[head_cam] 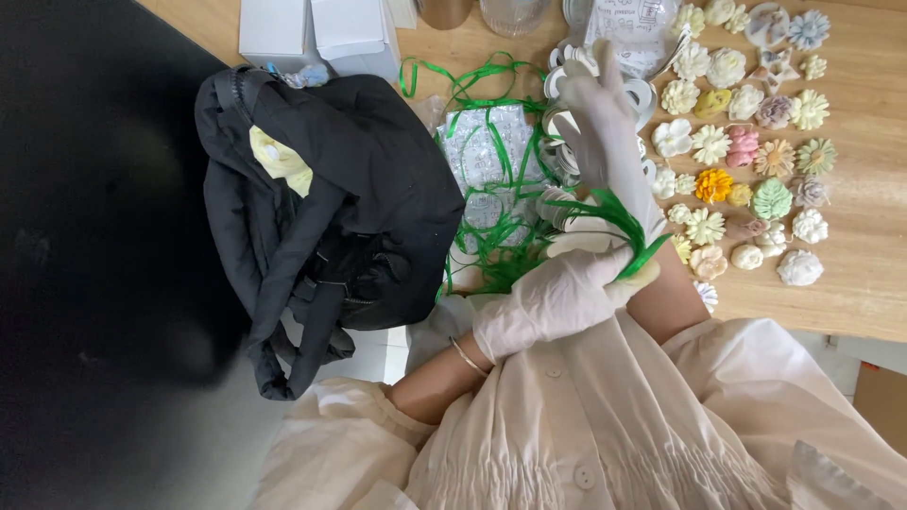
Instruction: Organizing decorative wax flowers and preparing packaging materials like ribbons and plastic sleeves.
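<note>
Green ribbon strands (612, 215) sit at frame centre, arching betw. both gloved hands. Left hand (557, 295), just below centre, is clenched around the strands' lower end w/ a pale flat piece (586, 242) pressed against the fingers. Right hand (605, 127), above it & slightly right, has fingers raised & loosely spread; the strands run up to its lower edge, but can't tell whether it's gripping them.

Left of the hands, a loose tangle of green ribbon (487, 142) lies over a clear plastic sheet (491, 156) on the wooden counter (869, 255). White ring-shaped pieces (567, 66) are stacked just behind the right hand.

Right of the hands, well apart, rows of small moulded flowers (746, 142) in white, yellow, pink, orange & green cover the counter's upper right.

Centre left: a black bag (331, 208) slumped on the counter edge. Upper left: two white boxes (316, 33). Bottom: cream blouse (605, 425), thin bracelet (467, 357) on the left wrist.
</note>
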